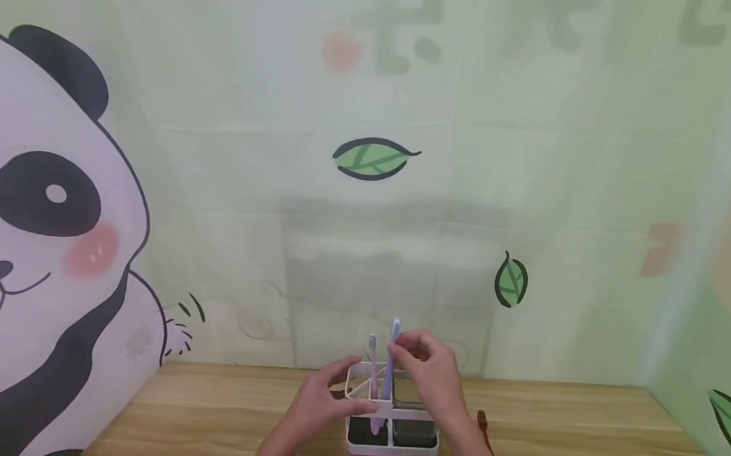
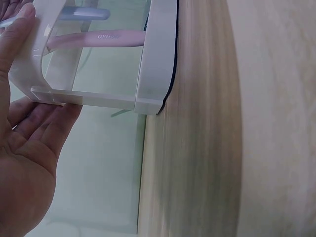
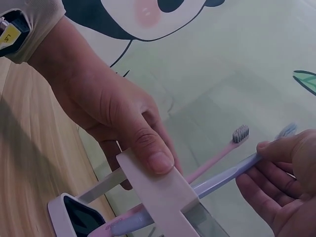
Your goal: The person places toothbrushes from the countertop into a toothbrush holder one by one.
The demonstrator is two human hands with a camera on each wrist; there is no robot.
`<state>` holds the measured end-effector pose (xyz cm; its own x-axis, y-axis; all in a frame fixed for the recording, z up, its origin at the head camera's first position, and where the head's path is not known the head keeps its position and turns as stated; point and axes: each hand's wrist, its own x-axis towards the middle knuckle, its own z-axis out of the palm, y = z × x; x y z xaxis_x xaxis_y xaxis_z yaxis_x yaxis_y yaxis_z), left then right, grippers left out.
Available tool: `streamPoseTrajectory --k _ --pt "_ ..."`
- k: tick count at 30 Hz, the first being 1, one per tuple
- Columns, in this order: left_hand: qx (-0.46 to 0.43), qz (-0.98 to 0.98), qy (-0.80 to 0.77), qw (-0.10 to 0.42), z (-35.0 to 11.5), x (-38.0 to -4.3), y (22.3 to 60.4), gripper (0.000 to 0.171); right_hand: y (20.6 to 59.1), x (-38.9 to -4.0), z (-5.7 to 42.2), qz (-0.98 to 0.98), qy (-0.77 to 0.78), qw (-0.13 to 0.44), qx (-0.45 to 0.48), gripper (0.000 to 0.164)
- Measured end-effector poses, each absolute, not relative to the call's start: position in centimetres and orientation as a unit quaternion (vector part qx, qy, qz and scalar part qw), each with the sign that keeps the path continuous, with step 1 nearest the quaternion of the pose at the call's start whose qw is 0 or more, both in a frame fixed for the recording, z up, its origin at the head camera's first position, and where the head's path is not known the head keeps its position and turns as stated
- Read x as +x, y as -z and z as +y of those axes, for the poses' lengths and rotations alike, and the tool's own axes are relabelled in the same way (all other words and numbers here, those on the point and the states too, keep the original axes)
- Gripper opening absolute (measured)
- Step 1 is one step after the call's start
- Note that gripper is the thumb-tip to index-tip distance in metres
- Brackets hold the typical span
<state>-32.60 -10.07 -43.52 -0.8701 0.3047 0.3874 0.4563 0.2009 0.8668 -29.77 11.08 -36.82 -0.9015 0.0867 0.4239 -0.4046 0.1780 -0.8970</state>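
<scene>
A white toothbrush holder (image 1: pixel 408 415) with a divided top and a dark-lined base stands on the table. My left hand (image 1: pixel 318 403) grips its upper frame from the left, thumb along the front rim. A pink toothbrush (image 3: pixel 210 162) leans in one top opening, its handle reaching down to the base. Beside it, a blue toothbrush (image 3: pixel 224 177) passes through the top at a slant, bristles up. Thumb and fingers of my right hand (image 1: pixel 435 374) pinch it just below its head. In the left wrist view, the blue handle (image 2: pixel 86 13) ends short of the base.
The wood-grained table (image 1: pixel 223 412) meets a pale green backdrop (image 1: pixel 230 249) printed with a panda and leaves. A clear-walled compartment (image 1: pixel 409 390) fills the right side of the holder. A red-brown cord (image 1: pixel 483 427) hangs by the right wrist.
</scene>
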Motion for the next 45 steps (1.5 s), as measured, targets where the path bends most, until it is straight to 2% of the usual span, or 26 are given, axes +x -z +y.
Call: streamPoseTrajectory --k 25,45 --pt "-0.233 -0.786 0.57 0.055 -10.2 -32.5 43.3 0.084 38.1 -30.3 11.0 -0.76 -0.621 0.153 0.118 0.015" --pt "-0.228 -0.791 0.565 0.048 -10.2 -32.9 43.6 0.085 38.5 -30.7 11.2 -0.772 -0.609 0.151 0.101 0.017"
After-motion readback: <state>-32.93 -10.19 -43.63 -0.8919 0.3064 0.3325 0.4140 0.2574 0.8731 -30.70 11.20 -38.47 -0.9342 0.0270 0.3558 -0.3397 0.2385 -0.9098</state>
